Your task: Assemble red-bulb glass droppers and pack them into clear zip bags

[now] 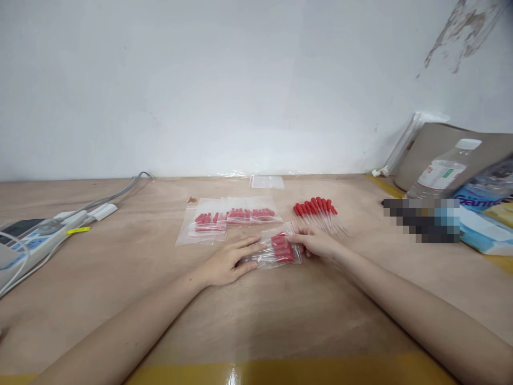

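A clear zip bag (266, 259) lies on the table in front of me, with several red-bulbed droppers (284, 249) inside it. Over its left end rests my left hand (230, 262), fingers spread and touching the plastic; the dropper tips there are partly hidden. My right hand (315, 241) is closed, pinching the bag's right edge beside the red bulbs. Just beyond the right hand, a fan of loose droppers (316, 207) lies with red bulbs pointing away and clear stems toward me. Filled zip bags (208, 219) overlap beyond my left hand.
An unfilled zip bag (266, 182) lies near the wall. To the left are a power strip (44, 238) and grey cable (116, 193). On the right stand a plastic bottle (438, 171) and a blue packet (487, 227), near a pixelated dark patch. Yellow tape runs along the front edge.
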